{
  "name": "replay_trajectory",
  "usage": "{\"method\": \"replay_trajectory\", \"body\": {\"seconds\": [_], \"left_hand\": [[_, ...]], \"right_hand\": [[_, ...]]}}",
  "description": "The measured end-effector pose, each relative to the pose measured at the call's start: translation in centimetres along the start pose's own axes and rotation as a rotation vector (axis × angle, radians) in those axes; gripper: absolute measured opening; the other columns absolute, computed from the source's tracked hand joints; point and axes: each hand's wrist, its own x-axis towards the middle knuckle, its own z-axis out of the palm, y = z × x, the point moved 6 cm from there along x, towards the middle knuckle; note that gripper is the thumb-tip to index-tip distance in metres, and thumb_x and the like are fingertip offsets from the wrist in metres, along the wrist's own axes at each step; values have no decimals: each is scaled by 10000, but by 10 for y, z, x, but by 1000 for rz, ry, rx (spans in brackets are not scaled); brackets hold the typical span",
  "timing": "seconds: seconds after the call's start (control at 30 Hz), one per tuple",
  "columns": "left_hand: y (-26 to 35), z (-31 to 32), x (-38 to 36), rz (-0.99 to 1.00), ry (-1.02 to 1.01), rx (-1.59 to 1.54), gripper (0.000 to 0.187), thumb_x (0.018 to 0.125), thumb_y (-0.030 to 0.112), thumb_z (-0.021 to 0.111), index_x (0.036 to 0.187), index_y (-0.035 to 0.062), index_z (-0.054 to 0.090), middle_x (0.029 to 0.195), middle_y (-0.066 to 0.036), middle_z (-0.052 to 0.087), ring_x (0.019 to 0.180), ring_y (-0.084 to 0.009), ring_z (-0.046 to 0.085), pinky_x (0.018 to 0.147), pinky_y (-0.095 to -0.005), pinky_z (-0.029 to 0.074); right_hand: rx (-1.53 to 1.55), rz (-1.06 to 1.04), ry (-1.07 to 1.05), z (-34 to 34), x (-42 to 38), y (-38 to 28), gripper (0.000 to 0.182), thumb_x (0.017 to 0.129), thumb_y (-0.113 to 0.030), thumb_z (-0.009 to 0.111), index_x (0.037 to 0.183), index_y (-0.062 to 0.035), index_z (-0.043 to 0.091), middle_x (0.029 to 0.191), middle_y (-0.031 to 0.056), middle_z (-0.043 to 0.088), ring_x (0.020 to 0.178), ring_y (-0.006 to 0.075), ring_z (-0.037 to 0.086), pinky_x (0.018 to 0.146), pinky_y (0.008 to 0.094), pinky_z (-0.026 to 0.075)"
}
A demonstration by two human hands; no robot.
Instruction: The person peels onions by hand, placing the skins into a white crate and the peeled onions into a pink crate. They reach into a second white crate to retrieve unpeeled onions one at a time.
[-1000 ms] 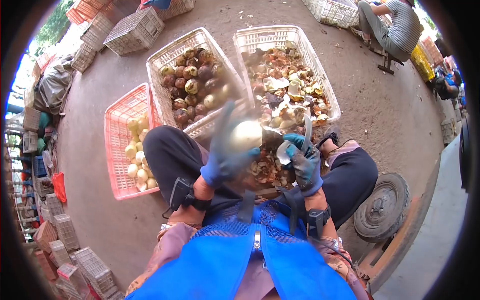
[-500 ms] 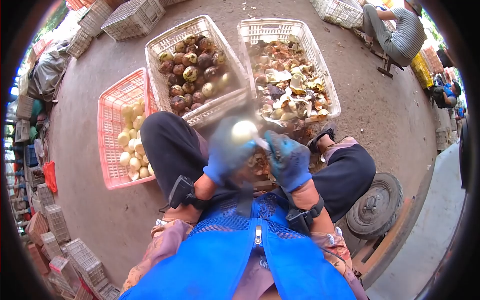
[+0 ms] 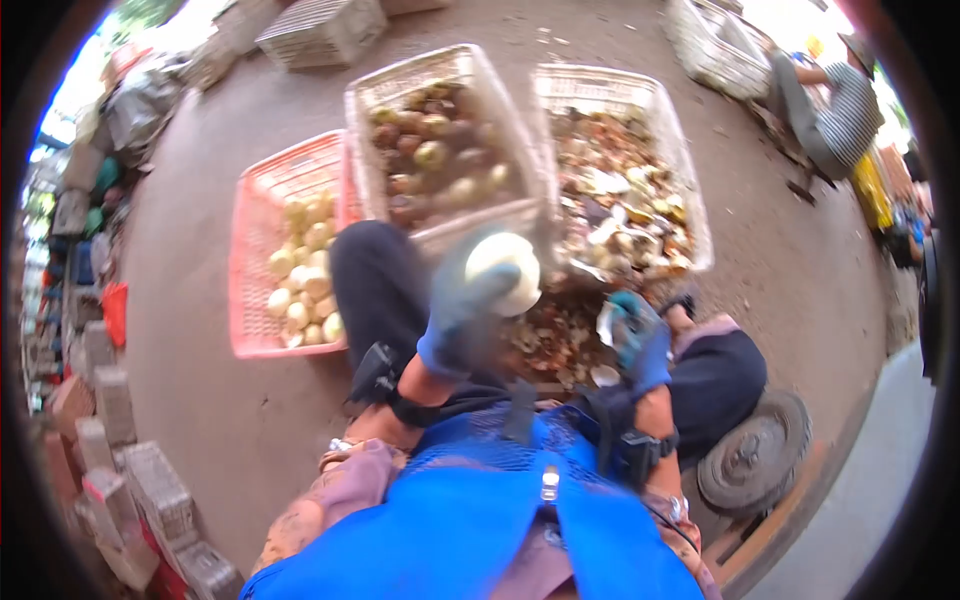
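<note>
My left hand, in a blue glove, is closed around a large pale, peeled round fruit. It is raised in front of the crate of unpeeled fruit, and motion blurs it. My right hand, in a blue glove with dark stains, is curled over my right knee. A whitish piece shows at its fingers, too blurred to name. Between and beyond the hands lies a heap of brown and pale peel scraps.
A pale crate holds dark, blotchy unpeeled fruit. Another crate holds peelings, and a pink crate holds peeled fruit. A wheel lies by my right knee. A seated person is at the upper right; stacked crates stand left.
My hands have moved apart: the left hand keeps the peeled fruit, and the right hand has drawn away to the right. The view has shifted, so the crates appear further right.
</note>
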Motion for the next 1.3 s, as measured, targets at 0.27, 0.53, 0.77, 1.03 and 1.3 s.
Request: {"method": "replay_trajectory", "body": {"seconds": [0.27,0.53,0.77,1.03,1.3], "left_hand": [[148,-198,-6,518,573,143,316,919,360,632,1162,158,640,1049,-48,699,921,-215,684,664,-372,562],[106,-381,-17,73,1031,-2,510,871,404,653,1271,100,567,1217,-164,581,1013,-348,634,681,-478,551],[108,-258,35,334,592,16,352,937,268,614,1216,57,578,1061,-141,626,882,-293,662,723,-413,574],[88,-139,94,218,251,46,373,965,228,583,1254,-5,547,1052,-158,673,873,-284,698,720,-375,604],[99,-155,268,-23,58,979,310,856,249,674,1062,18,665,846,-57,649,692,-134,595,595,-273,489]], "right_hand": [[445,412,0,8,-24,22,119,945,-116,601,1024,-52,663,800,-12,660,589,53,584,452,181,408],[498,503,-21,23,-33,18,164,934,-141,590,1044,-48,667,778,14,656,474,67,528,416,193,419],[2,-45,-203,73,85,-39,325,790,-140,656,1097,-36,638,1015,128,627,860,277,629,714,359,529],[-236,-327,-141,114,90,-54,349,901,-284,594,1150,-39,600,909,161,667,801,302,636,749,417,505],[560,597,-49,21,36,-8,271,969,-173,577,1187,-14,593,803,55,661,484,50,510,429,193,417]]}}
